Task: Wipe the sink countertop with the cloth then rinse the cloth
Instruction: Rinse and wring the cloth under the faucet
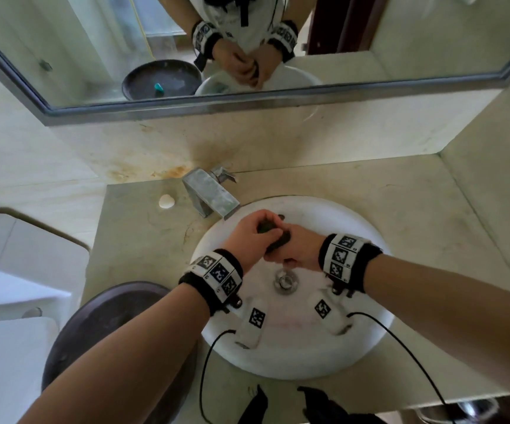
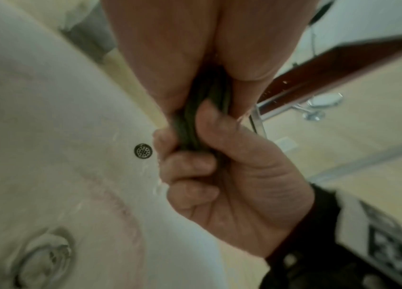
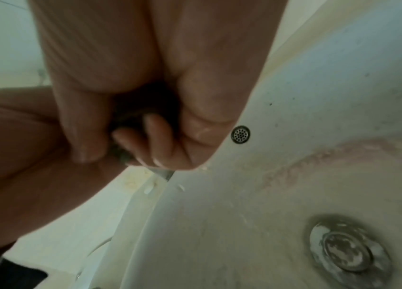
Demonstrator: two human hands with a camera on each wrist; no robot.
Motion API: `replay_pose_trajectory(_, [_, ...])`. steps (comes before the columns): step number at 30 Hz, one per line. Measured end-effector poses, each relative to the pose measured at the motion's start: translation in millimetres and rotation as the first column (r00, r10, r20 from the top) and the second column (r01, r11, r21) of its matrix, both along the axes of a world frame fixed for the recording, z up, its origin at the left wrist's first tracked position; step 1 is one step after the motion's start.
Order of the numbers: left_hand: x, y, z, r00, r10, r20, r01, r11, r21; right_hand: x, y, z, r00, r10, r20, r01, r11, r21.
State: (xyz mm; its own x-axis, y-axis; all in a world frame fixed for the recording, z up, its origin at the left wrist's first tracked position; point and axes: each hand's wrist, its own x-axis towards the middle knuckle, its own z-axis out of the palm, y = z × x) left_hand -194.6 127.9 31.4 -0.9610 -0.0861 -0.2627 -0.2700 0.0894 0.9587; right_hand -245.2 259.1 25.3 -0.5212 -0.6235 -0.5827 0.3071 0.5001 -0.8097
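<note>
Both hands are over the white sink point(image 1: 308, 356), wringing a dark green cloth point(image 1: 278, 242) twisted into a rope between them. My left hand point(image 1: 255, 229) grips the end near the faucet point(image 1: 209, 194). My right hand point(image 1: 296, 254) grips the other end above the drain point(image 1: 285, 281). In the left wrist view the cloth point(image 2: 202, 117) runs from my left hand point(image 2: 170, 58) into the curled fingers of my right hand point(image 2: 219, 176). In the right wrist view my right hand point(image 3: 170, 68) and left hand point(image 3: 9, 146) hide most of the cloth point(image 3: 145, 101). Water drops point(image 3: 149, 188) fall below it.
The beige stained countertop point(image 1: 431, 215) surrounds the sink. A dark round basin point(image 1: 100, 325) sits at the front left and a small white soap point(image 1: 166, 201) left of the faucet. A mirror point(image 1: 94, 41) hangs on the back wall. Black cables point(image 1: 208, 362) trail from my wrists.
</note>
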Motion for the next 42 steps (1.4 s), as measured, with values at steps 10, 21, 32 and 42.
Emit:
replay_pose_trajectory(10, [22.2,25.1,49.5,0.842,-0.531,0.091,0.346,0.405,-0.846,2.7,33.9,44.0,0.978,0.193,-0.076,-0.169,0.954,0.249])
replay_pose_trajectory(21, [10.0,85.9,88.9,0.913,-0.319,0.256,0.288,0.056,-0.956,7.6,48.2,84.9,0.778,0.537,-0.326,-0.287,0.766,0.575])
replay_pose_trajectory(32, [-7.4,109.1,88.1,0.875,-0.158,0.457,0.461,-0.016,-0.887,7.7,58.8,83.2,0.568,0.652,-0.503,-0.143,0.68,0.719])
replay_pose_trajectory(42, [-3.4,98.5,79.9,0.833,-0.299,0.465,0.532,0.204,-0.822,12.6,70.4,92.2,0.446,0.635,-0.631,-0.135,0.745,0.653])
